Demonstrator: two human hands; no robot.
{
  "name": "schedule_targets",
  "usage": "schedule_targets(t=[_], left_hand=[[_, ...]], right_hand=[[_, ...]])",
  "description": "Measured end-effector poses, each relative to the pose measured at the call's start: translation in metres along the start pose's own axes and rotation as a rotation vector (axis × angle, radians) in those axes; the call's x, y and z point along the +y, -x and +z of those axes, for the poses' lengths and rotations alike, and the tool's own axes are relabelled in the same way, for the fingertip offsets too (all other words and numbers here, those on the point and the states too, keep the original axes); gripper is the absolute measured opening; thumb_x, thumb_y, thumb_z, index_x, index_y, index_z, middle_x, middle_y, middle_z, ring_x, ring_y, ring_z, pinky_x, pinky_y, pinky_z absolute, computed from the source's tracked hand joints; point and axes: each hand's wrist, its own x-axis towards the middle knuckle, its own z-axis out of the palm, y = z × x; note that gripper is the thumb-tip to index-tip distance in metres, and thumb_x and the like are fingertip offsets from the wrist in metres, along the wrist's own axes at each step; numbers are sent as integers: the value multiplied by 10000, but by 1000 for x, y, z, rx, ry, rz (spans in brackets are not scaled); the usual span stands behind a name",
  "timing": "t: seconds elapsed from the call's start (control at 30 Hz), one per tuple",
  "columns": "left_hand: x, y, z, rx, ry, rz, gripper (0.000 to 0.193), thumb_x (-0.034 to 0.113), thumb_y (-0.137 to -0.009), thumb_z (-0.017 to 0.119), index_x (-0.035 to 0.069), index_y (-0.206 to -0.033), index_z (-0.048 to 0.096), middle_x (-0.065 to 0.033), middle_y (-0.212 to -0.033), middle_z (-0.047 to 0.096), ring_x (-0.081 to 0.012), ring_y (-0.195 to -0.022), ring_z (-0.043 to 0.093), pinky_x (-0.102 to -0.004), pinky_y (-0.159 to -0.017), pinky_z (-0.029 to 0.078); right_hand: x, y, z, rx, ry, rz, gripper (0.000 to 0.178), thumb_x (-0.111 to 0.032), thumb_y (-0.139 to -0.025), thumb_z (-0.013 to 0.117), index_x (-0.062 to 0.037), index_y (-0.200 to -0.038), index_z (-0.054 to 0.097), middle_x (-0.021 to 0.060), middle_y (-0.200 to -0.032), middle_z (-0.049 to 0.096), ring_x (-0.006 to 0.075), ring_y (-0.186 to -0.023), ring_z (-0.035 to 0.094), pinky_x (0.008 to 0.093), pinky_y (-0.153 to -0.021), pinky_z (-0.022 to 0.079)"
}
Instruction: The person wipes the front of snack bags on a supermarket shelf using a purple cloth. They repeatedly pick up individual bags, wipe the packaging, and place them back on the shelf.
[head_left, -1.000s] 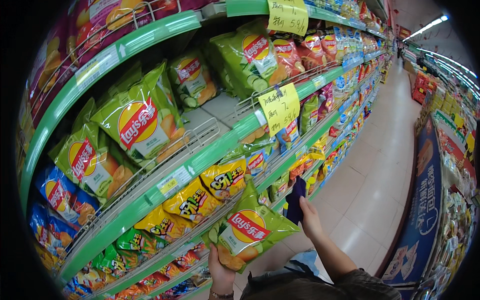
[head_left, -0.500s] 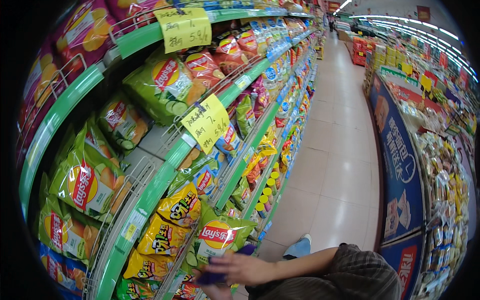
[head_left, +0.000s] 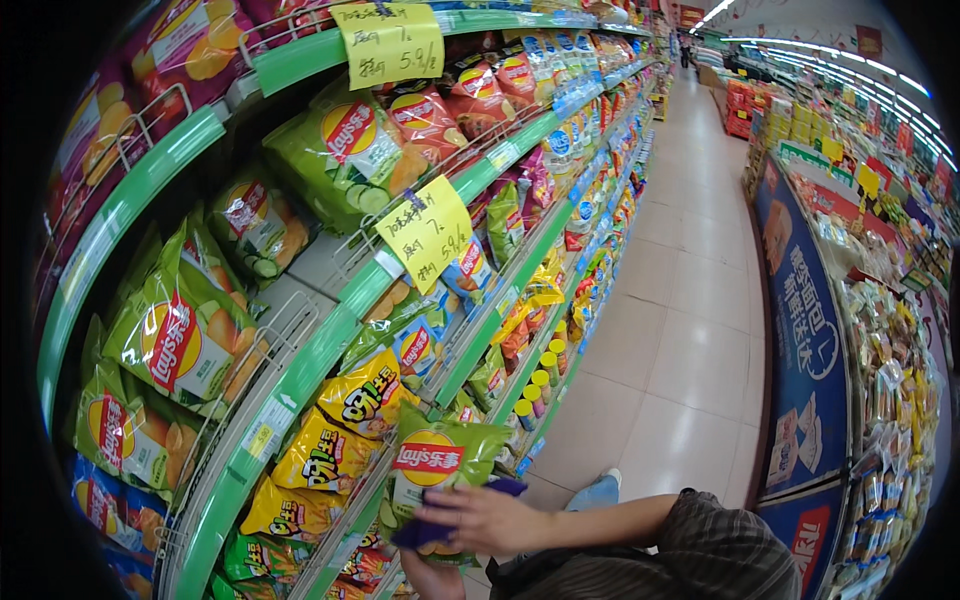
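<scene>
A green bag of potato chips (head_left: 425,462) is held low in front of me, its printed front facing up. My left hand (head_left: 432,577) grips its lower end from below; most of those fingers are hidden behind the bag. Across the lower front of the bag lies my right hand (head_left: 490,518), holding a dark purple cloth (head_left: 436,528) against it. The cloth sticks out on both sides of the fingers. Just left of the bag, yellow snack bags (head_left: 322,450) stand on a lower shelf.
Tiered shelves with green edges (head_left: 300,385) run along my left, filled with chip bags (head_left: 180,345). Yellow handwritten price cards (head_left: 425,232) hang from the rails. A tiled aisle (head_left: 680,330) stretches ahead. On the right stands a blue-sided display (head_left: 800,330) with packaged goods.
The view has shifted slightly, so the shelves appear farther right. My right hand and the cloth have moved a little over the bag, and more of the cloth shows. Both hands keep their holds.
</scene>
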Motion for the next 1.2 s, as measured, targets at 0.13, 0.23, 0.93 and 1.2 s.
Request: schedule_targets(t=[0.13, 0.23, 0.93, 1.2], left_hand=[[5, 6, -3, 9, -68, 51, 489, 400, -878, 364, 30, -1198, 372, -92, -1140, 481, -221, -1025, 483, -354, -877, 388], [14, 14, 12, 124, -71, 95, 481, 382, -877, 385, 25, -1198, 352, -103, -1152, 457, -231, -1040, 467, -378, -865, 392], [28, 15, -4, 222, 70, -109, 438, 378, -880, 369, 79, -1199, 390, -82, -1185, 457, -261, -1037, 472, -401, -828, 421], [18, 20, 57, 125, 47, -40, 466, 382, -886, 351, 76, -1237, 332, -98, -1201, 424, -268, -1062, 431, -403, -894, 351]], right_hand=[[-10, 8, -6, -126, 110, -98, 295, -225, -717, 594, -123, -991, 554, 30, -1314, 338, 217, -1224, 294, 431, -983, 234], [12, -4, -32, -47, 230, 154, 156, -211, -740, 561, -119, -854, 615, 58, -1308, 345, 229, -1219, 294, 463, -954, 240], [57, 12, -30, 702, -1421, 901, 436, -337, -906, 335, -44, -1229, 348, 61, -1068, 506, 146, -974, 486, 301, -844, 381], [7, 24, 42, -35, -856, 856, 684, -458, -887, 244, 40, -1310, 45, 206, -1379, 27, 264, -1288, -9, 324, -1035, 13]])
